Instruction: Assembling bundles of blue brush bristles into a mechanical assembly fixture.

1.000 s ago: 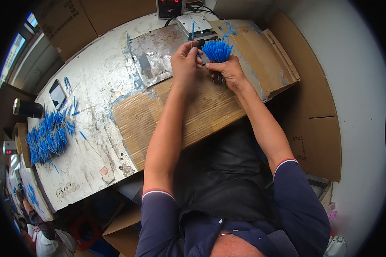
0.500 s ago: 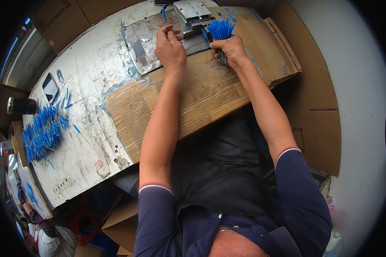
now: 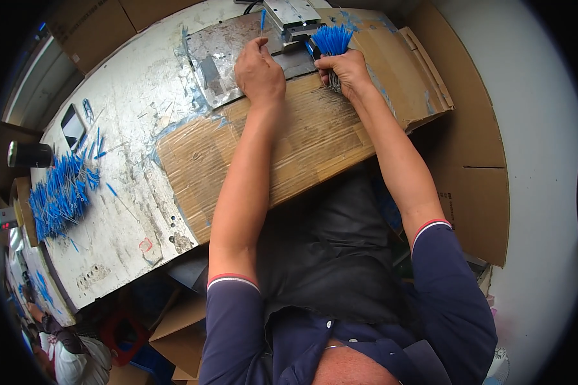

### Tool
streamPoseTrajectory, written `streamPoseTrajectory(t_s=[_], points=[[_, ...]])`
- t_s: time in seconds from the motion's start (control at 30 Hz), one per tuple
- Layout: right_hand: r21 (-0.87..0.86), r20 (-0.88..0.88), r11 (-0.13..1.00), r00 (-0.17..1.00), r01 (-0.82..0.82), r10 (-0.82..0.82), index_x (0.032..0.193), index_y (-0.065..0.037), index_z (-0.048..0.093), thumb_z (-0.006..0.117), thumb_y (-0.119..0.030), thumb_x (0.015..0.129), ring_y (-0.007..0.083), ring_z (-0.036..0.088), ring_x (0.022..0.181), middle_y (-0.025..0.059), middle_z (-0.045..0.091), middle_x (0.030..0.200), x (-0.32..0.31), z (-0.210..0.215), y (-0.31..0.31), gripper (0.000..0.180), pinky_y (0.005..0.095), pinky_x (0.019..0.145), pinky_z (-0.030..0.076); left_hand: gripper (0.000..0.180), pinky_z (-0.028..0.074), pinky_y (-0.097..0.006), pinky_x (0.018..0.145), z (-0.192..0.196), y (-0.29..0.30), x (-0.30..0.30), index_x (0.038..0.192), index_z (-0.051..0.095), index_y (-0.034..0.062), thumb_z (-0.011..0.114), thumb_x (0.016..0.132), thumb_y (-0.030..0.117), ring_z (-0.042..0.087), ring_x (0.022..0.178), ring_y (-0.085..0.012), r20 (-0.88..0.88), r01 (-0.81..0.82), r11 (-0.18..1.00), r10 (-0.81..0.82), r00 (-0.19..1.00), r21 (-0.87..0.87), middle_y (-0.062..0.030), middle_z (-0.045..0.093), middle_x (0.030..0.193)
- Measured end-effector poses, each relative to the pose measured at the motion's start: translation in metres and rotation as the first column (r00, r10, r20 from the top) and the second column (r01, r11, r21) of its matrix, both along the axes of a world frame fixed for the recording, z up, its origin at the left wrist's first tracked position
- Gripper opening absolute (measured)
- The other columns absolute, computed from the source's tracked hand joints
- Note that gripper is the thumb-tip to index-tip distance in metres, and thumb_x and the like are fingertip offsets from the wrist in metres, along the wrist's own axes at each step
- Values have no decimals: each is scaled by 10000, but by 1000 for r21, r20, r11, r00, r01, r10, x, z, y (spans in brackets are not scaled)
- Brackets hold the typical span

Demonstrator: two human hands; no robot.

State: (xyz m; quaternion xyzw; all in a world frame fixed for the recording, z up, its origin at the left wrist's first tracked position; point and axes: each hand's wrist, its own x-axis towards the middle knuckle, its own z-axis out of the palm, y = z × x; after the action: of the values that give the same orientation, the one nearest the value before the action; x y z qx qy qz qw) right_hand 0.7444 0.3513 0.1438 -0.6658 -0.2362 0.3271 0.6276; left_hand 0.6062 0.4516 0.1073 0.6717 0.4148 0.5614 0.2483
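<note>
My left hand (image 3: 261,72) is closed over the metal plate, its fingers pinched. A single thin wire piece with a blue end (image 3: 262,20) stands up just above those fingertips; its lower part is hidden by the hand. In my right hand (image 3: 347,72) is a thick bundle of blue-ended wires (image 3: 332,41), blue ends up and bare metal ends below the fist. Just left of the bundle is a small metal bench machine (image 3: 291,14) with a block-shaped jaw. More blue-ended wires (image 3: 61,196) lie in a loose heap on the left of the table.
The metal plate (image 3: 228,40) lies taped to the worn white table (image 3: 135,109). Flattened cardboard (image 3: 302,138) covers the near edge. A phone (image 3: 73,127) and a dark cup (image 3: 29,154) stand near the heap. Another person (image 3: 77,356) is at lower left; cartons stand at right.
My left hand has shifted slightly right, and the single blue-ended wire has moved right and up toward the machine. My right hand still holds its bundle, almost unmoved.
</note>
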Motion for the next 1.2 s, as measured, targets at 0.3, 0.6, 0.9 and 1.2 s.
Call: streamPoseTrajectory(t_s=[0.3,0.6,0.9,1.2], points=[[144,-256,989,967,28,10,815,47,669,753,1,753,210,651,567,129,661,714,3,2,-11,114,342,533,593,146,488,-459,766,-4,-8,1,1015,683,85,589,904,78,648,857,-322,-260,179,968,-130,957,175,-115,718,901],[66,-277,996,960,59,-39,858,70,662,754,39,763,240,687,657,146,669,760,0,1,-16,136,381,610,631,178,492,-451,784,-2,-10,2,987,679,57,572,849,23,626,876,-340,-350,206,969,-148,925,136,-143,691,884],[29,-324,999,946,24,-13,831,77,651,707,58,786,242,687,659,151,664,755,-10,5,-18,74,385,596,628,183,491,-438,792,-5,-9,3,969,667,42,552,827,23,615,858,-342,-397,206,959,-116,911,194,-147,676,896],[23,-297,999,954,48,-39,775,74,648,708,46,774,254,680,565,164,661,690,-22,10,-13,67,381,520,611,132,515,-437,758,3,-9,2,985,645,43,542,905,65,669,826,-333,-361,142,988,-109,926,66,-144,705,890]])
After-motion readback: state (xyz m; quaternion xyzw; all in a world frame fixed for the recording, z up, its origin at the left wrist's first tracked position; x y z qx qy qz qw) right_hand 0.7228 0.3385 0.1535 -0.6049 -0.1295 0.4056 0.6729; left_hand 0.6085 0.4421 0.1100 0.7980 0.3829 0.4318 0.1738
